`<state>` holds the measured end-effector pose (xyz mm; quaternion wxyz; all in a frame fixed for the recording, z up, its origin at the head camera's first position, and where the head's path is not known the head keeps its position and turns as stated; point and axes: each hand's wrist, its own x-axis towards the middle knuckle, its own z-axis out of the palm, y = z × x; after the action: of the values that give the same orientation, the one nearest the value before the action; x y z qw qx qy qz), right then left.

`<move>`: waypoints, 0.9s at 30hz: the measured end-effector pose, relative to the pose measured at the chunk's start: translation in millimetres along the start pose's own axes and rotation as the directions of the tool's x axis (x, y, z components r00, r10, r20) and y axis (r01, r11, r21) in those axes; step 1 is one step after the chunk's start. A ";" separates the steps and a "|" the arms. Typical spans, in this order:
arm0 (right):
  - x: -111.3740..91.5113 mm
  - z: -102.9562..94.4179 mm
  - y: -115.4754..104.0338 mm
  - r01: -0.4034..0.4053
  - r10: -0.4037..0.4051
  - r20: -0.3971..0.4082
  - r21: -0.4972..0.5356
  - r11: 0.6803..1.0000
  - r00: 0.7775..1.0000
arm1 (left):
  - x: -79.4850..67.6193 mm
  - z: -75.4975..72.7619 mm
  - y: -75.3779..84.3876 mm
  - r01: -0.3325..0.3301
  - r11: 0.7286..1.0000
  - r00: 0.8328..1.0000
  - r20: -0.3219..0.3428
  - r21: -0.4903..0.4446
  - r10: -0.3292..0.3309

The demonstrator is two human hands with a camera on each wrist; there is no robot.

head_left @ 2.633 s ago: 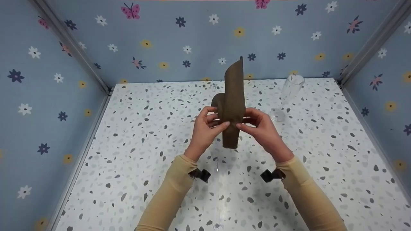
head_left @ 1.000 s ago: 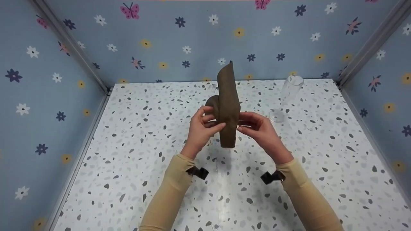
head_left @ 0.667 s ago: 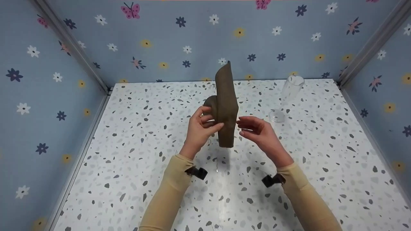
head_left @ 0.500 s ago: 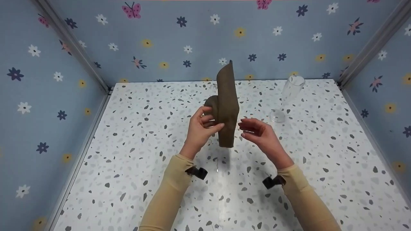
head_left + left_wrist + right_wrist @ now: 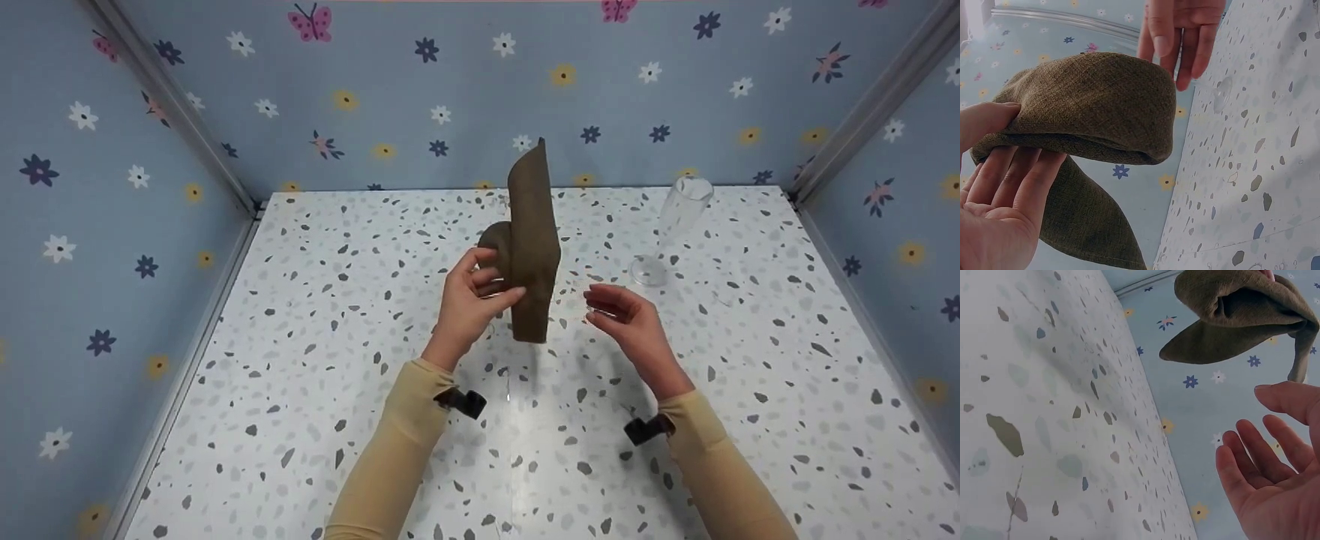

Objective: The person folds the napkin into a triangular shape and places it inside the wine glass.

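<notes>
A brown-olive cloth napkin (image 5: 532, 217), folded into a band with a pointed flap, stands up in the air over the table in the head view. My left hand (image 5: 463, 304) pinches its left side, thumb in front and fingers behind. In the left wrist view the napkin (image 5: 1095, 95) shows a rolled, layered edge, with the tapering flap hanging below. To the right, my right hand (image 5: 628, 315) is apart from the cloth, fingers loosely bent around nothing. The right wrist view shows that hand (image 5: 1275, 467) below the napkin (image 5: 1241, 332), with a hollow fold facing the camera.
A clear stemmed glass (image 5: 684, 206) stands upright at the back right of the speckled white table (image 5: 337, 315), its round base beyond my right hand. Blue flowered panels (image 5: 465, 82) enclose the table at the back and both sides.
My right hand has let go of the napkin and drawn away to the right. The left hand has kept its hold, shifting slightly left with the cloth since the earliest frame.
</notes>
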<state>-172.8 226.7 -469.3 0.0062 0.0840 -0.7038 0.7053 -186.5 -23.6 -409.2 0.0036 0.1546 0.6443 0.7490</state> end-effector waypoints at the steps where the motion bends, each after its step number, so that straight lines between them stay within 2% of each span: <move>1: 0.8 -3.5 4.7 -0.013 0.013 -0.022 0.000 1.000 1.000 | 0.2 0.2 -0.2 0.001 1.000 1.000 0.001 0.000 -0.001; 5: 4.4 -16.6 19.9 -0.043 0.043 -0.108 -0.002 0.999 0.993 | 0.8 0.8 -0.9 0.003 1.000 1.000 0.011 -0.005 -0.003; 10: 9.6 -31.3 30.0 -0.028 0.023 -0.208 -0.021 0.999 0.978 | 1.8 1.2 -2.2 0.005 1.000 1.000 0.016 -0.005 -0.005; 17: 16.8 -47.6 38.5 -0.099 0.088 -0.294 -0.021 0.995 0.952 | 2.5 2.1 -3.8 0.004 1.000 1.000 0.004 -0.005 -0.004; 22: 24.4 -59.3 45.1 -0.118 0.089 -0.342 -0.064 0.991 0.935 | 3.0 2.2 -4.9 0.008 1.000 1.000 -0.005 0.007 -0.008; 27: 32.4 -69.5 48.4 -0.155 0.116 -0.396 -0.066 0.986 0.911 | 3.7 1.8 -4.1 0.018 1.000 1.000 -0.007 0.016 -0.018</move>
<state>-218.6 291.7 -512.9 0.1015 -0.1079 -0.7254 0.6722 -190.4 -20.4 -412.1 0.0070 0.1463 0.6516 0.7443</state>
